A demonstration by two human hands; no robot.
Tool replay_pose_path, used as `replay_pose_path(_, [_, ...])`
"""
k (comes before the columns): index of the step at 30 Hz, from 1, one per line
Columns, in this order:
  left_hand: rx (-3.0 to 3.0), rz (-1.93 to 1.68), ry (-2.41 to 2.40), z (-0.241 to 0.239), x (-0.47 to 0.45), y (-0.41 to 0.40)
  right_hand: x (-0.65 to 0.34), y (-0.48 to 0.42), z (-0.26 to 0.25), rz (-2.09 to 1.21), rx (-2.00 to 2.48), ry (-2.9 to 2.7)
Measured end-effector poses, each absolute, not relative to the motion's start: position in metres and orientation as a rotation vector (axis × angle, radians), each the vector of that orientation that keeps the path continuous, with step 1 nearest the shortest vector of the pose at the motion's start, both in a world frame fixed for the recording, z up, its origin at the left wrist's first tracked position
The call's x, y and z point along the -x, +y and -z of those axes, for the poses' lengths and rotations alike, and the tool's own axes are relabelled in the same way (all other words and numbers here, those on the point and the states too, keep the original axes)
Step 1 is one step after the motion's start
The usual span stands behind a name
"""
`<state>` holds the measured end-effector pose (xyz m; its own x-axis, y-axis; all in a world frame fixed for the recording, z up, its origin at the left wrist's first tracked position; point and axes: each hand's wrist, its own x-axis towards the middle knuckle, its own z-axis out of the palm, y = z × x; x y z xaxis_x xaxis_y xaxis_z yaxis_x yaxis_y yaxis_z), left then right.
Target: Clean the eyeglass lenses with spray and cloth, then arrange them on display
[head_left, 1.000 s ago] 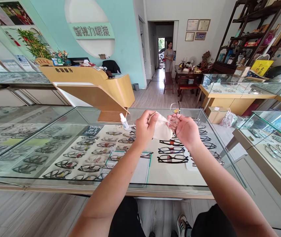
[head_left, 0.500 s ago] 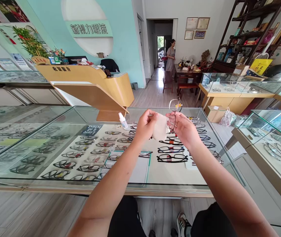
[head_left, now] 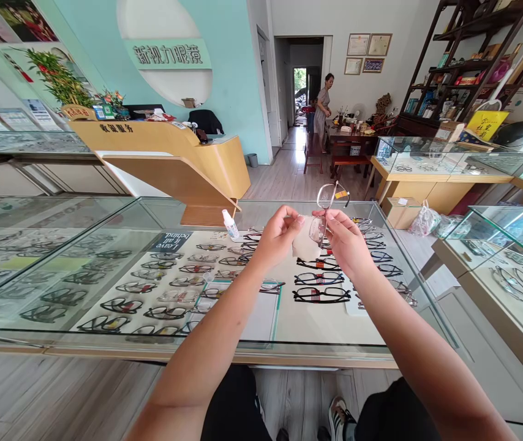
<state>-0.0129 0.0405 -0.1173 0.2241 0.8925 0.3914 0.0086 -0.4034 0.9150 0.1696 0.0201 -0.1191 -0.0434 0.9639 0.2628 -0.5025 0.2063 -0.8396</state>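
Note:
My right hand [head_left: 346, 242] pinches a pair of thin-framed glasses [head_left: 326, 205] by the bridge, holding them upright above the glass display case [head_left: 105, 331]. A small yellow tag hangs on the upper lens. My left hand [head_left: 277, 236] is closed on a pale cleaning cloth [head_left: 305, 246], which lies against the lower lens. Both hands are held close together over the middle of the counter.
Rows of eyeglass frames [head_left: 319, 295] lie under the glass. A small white spray bottle [head_left: 230, 224] stands on the case to the left of my hands. More glass cases [head_left: 509, 257] stand at right. A person [head_left: 323, 107] stands by a far table; a wooden reception desk [head_left: 169, 153] is behind.
The glasses have risen slightly and turned in my right hand. The cloth has bunched smaller in my left hand. The far person has stepped right toward the table.

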Motion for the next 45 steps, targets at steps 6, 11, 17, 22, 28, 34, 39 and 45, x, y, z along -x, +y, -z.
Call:
replay_pose_path(6, [-1.840,-1.375,0.881,0.115,0.007,0.031,-0.167,0.021,0.124,-1.186,0.590,-1.014])
replay_pose_path(11, [-1.861,-1.354,0.856,0.118,0.003,0.028,-0.165,0.021,0.128,-1.147,0.594,-1.009])
replay_pose_path(17, [-1.835,-1.347,0.809,0.120,-0.001,0.026,-0.163,0.019,0.127,-1.128,0.595,-0.983])
replay_pose_path(22, [-1.845,-1.337,0.828,0.120,-0.002,0.024,-0.162,0.017,0.126,-1.133,0.605,-0.990])
replay_pose_path(28, [-1.944,-1.416,0.825,0.119,-0.005,0.020,-0.161,0.016,0.125,-1.205,0.574,-0.968])
replay_pose_path(34, [-1.649,-1.439,0.792,0.123,-0.007,0.023,-0.161,0.015,0.121,-1.273,0.511,-0.983])
replay_pose_path(39, [-1.469,-1.323,0.796,0.121,-0.005,0.027,-0.164,0.017,0.119,-1.390,0.450,-0.962])
replay_pose_path(45, [-1.459,-1.158,0.846,0.125,-0.001,0.030,-0.167,0.017,0.118,-1.415,0.464,-0.966])
